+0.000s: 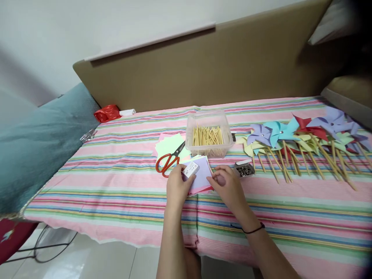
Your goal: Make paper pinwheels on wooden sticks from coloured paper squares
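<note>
My left hand (177, 186) is closed around a small white printed box (191, 169), above a stack of coloured square paper. Lilac paper (203, 174) lies on top, with pink and red sheets showing at the lower edge. At the stack's right edge, my right hand (228, 185) pinches the lilac paper between thumb and finger. Scissors (168, 162) with orange-red handles rest just left of the stack, partly over pale green paper (170, 145). Near my right hand sits an open little box of metal pins (244, 169).
Behind the papers stands a clear plastic tub (209, 150) of short wooden sticks (207, 136). Paper pinwheels (281, 132) on sticks are heaped at right. A red plastic bag (107, 113) lies far left. A tan backrest (197, 73) rises behind the striped cloth (116, 197).
</note>
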### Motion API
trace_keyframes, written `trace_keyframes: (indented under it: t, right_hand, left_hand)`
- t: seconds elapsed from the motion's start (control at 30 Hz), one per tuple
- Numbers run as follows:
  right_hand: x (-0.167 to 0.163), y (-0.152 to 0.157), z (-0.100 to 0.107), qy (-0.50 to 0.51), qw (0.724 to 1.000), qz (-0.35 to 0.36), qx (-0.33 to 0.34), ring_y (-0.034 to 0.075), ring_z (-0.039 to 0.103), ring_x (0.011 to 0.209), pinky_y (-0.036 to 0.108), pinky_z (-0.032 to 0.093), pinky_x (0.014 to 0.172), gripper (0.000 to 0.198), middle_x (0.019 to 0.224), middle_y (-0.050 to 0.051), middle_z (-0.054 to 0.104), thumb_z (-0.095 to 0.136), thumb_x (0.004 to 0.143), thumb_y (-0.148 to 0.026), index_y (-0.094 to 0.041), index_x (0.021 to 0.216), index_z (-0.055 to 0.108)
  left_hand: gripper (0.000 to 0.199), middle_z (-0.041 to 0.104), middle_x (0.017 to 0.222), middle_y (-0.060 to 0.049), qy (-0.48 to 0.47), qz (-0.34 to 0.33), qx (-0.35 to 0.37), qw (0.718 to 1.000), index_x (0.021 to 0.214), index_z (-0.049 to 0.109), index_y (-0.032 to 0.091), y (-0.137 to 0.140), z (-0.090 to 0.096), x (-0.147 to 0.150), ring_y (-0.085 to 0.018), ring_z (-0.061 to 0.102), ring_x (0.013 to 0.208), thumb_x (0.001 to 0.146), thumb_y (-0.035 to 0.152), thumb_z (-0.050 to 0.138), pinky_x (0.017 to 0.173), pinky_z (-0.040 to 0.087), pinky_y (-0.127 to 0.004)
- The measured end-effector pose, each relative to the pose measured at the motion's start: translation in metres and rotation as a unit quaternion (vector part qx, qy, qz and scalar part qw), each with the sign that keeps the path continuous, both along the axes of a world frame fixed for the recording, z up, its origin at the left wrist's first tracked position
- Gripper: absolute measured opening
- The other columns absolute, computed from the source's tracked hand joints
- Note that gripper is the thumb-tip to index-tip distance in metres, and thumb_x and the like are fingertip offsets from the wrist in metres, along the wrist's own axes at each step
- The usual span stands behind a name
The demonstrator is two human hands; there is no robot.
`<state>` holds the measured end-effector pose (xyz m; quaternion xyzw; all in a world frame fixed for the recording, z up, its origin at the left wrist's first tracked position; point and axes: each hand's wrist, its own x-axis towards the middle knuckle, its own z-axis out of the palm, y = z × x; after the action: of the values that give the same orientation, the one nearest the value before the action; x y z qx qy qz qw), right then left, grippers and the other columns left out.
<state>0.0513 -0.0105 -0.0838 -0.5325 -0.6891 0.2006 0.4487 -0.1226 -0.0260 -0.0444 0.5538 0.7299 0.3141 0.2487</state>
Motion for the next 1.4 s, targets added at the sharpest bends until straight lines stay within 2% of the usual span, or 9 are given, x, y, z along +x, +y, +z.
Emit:
trace_keyframes:
  t: [0.13, 0.3, 0.37, 0.47, 0.6, 0.77, 1.1, 1.27, 1.4]
  right_hand:
    - [-0.003, -0.003, 0.012, -0.008, 0.998, -0.001, 0.061, 0.025, 0.058, 0.089, 0.045, 0.043, 0.086, 0.013, 0.092, 0.007, 0.065, 0.063, 0.08, -0.024, -0.021, 0.067, 0.06]
    - [0.002, -0.007, 0.025, 0.11, 0.992, 0.054, -0.018, 0.022, 0.059, 0.082, 0.038, 0.045, 0.08, 0.013, 0.078, 0.002, 0.064, 0.061, 0.083, -0.029, -0.023, 0.072, 0.059]
    - [0.007, -0.008, 0.026, 0.207, 0.972, 0.071, -0.09, 0.02, 0.06, 0.079, 0.034, 0.048, 0.074, 0.015, 0.077, 0.001, 0.064, 0.06, 0.086, -0.036, -0.023, 0.078, 0.06]
    - [0.014, -0.008, 0.029, 0.378, 0.905, 0.102, -0.165, 0.02, 0.067, 0.086, 0.034, 0.051, 0.078, 0.018, 0.081, 0.0, 0.069, 0.06, 0.087, -0.041, -0.024, 0.083, 0.058]
    - [0.021, -0.007, 0.035, 0.532, 0.813, 0.138, -0.194, 0.023, 0.068, 0.107, 0.044, 0.049, 0.099, 0.02, 0.104, 0.004, 0.075, 0.064, 0.086, -0.042, -0.025, 0.084, 0.056]
    - [0.015, -0.005, 0.033, 0.589, 0.761, 0.133, -0.237, 0.024, 0.068, 0.109, 0.048, 0.042, 0.11, 0.021, 0.104, 0.005, 0.077, 0.069, 0.081, -0.044, -0.025, 0.083, 0.06]
    - [0.008, -0.005, 0.029, 0.594, 0.759, 0.153, -0.217, 0.021, 0.069, 0.107, 0.044, 0.041, 0.111, 0.019, 0.102, 0.004, 0.077, 0.067, 0.083, -0.043, -0.025, 0.085, 0.066]
    - [0.027, -0.005, 0.034, 0.615, 0.755, 0.126, -0.19, 0.02, 0.069, 0.105, 0.044, 0.046, 0.107, 0.012, 0.1, 0.002, 0.077, 0.065, 0.084, -0.038, -0.026, 0.085, 0.068]
    - [0.042, -0.004, 0.035, 0.634, 0.745, 0.096, -0.181, 0.019, 0.07, 0.101, 0.041, 0.05, 0.102, 0.011, 0.1, 0.001, 0.077, 0.063, 0.084, -0.037, -0.028, 0.085, 0.069]
  left_hand:
    - [0.031, 0.067, 0.098, -0.006, -0.132, 0.043, 0.032, 0.99, 0.096, 0.06, 0.019, -0.001, 0.007, -0.004, -0.018, 0.061, 0.077, 0.073, 0.038, 0.071, 0.07, 0.048, -0.03]
    - [0.042, 0.065, 0.11, -0.008, -0.307, 0.127, 0.113, 0.937, 0.103, 0.06, 0.017, -0.006, 0.017, -0.009, -0.017, 0.067, 0.08, 0.073, 0.044, 0.072, 0.072, 0.051, -0.03]
    - [0.045, 0.064, 0.114, -0.009, -0.342, 0.141, 0.129, 0.92, 0.103, 0.06, 0.017, -0.007, 0.02, -0.01, -0.019, 0.07, 0.082, 0.071, 0.045, 0.074, 0.075, 0.053, -0.031]
    - [0.047, 0.064, 0.112, -0.01, -0.357, 0.136, 0.137, 0.914, 0.102, 0.059, 0.017, -0.008, 0.02, -0.008, -0.018, 0.07, 0.08, 0.069, 0.046, 0.075, 0.074, 0.054, -0.032]
    - [0.042, 0.067, 0.103, -0.008, -0.351, 0.105, 0.15, 0.918, 0.101, 0.057, 0.017, -0.006, 0.019, 0.0, -0.017, 0.068, 0.08, 0.072, 0.043, 0.073, 0.072, 0.052, -0.029]
    - [0.038, 0.063, 0.107, -0.006, -0.34, 0.112, 0.152, 0.921, 0.101, 0.057, 0.019, -0.005, 0.017, 0.006, -0.016, 0.064, 0.084, 0.075, 0.043, 0.07, 0.071, 0.051, -0.028]
    - [0.031, 0.066, 0.104, -0.007, -0.322, 0.056, 0.133, 0.936, 0.1, 0.057, 0.019, 0.005, 0.01, 0.005, -0.018, 0.064, 0.09, 0.077, 0.037, 0.067, 0.08, 0.049, -0.03]
    - [0.025, 0.065, 0.109, -0.008, -0.123, 0.054, 0.136, 0.982, 0.1, 0.06, 0.02, 0.005, 0.007, -0.002, -0.023, 0.058, 0.105, 0.08, 0.034, 0.065, 0.09, 0.045, -0.035]
    - [0.024, 0.065, 0.109, -0.006, 0.017, 0.042, 0.188, 0.981, 0.102, 0.061, 0.023, 0.0, 0.014, -0.004, -0.024, 0.054, 0.11, 0.081, 0.033, 0.065, 0.094, 0.042, -0.036]
